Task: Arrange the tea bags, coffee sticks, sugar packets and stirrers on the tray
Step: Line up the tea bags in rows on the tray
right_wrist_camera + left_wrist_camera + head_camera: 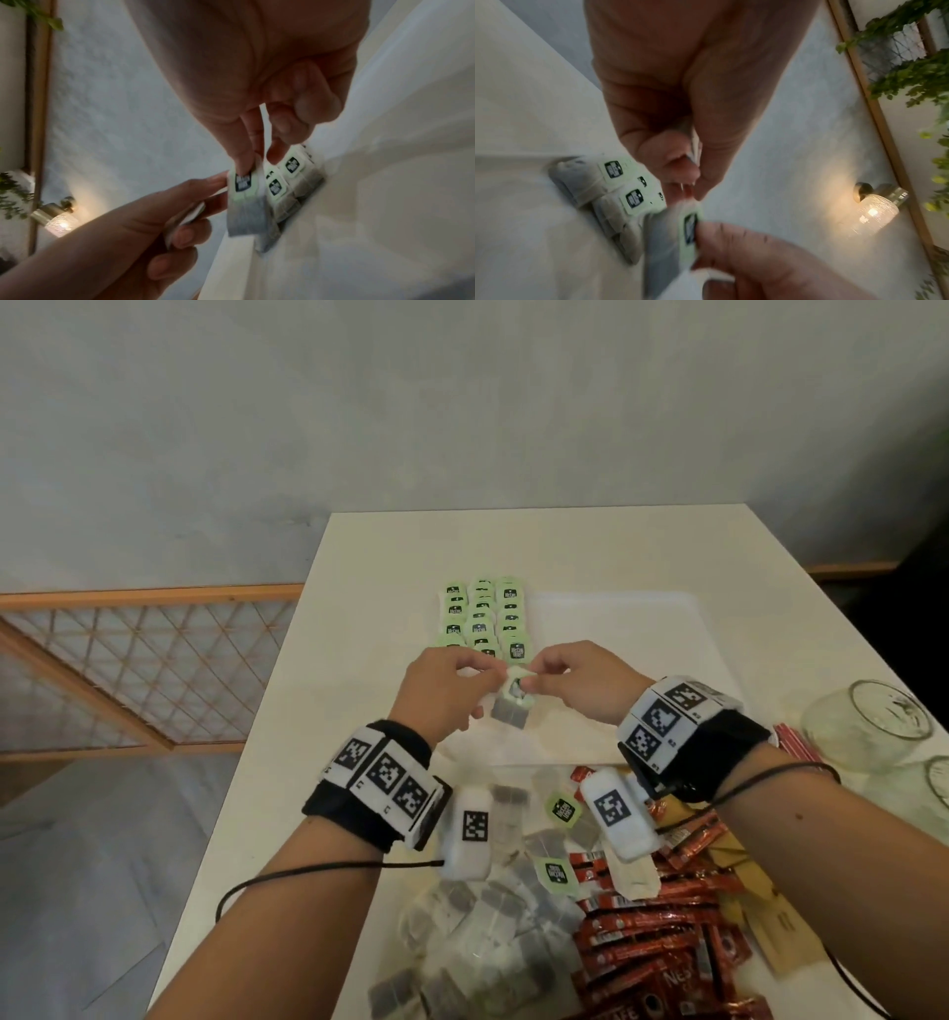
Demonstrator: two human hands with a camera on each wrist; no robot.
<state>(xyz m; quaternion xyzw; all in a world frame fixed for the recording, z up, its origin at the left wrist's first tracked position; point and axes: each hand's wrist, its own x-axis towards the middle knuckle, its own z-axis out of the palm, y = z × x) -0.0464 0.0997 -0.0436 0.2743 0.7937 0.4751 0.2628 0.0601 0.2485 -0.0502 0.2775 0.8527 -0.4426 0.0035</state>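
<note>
A tea bag (510, 711) with a green tag hangs between my hands above the near left part of the white tray (642, 629). My right hand (534, 677) pinches its tag (241, 182) between thumb and forefinger, and the bag (246, 215) dangles below. My left hand (488, 675) touches the same tag with its fingertips (218, 179) and pinches a thin flat white piece (694, 146), seemingly another tea bag. Rows of tea bags (480, 618) with green tags lie overlapped along the tray's left side, just beyond my hands (618, 188).
Near me lies a loose pile of tea bags (488, 916), red coffee sticks (657, 942) and brown sugar packets (760, 906). Two glass jars (873, 721) stand at the right edge. The table's left edge (267, 711) drops to the floor beside a wooden lattice (128, 670).
</note>
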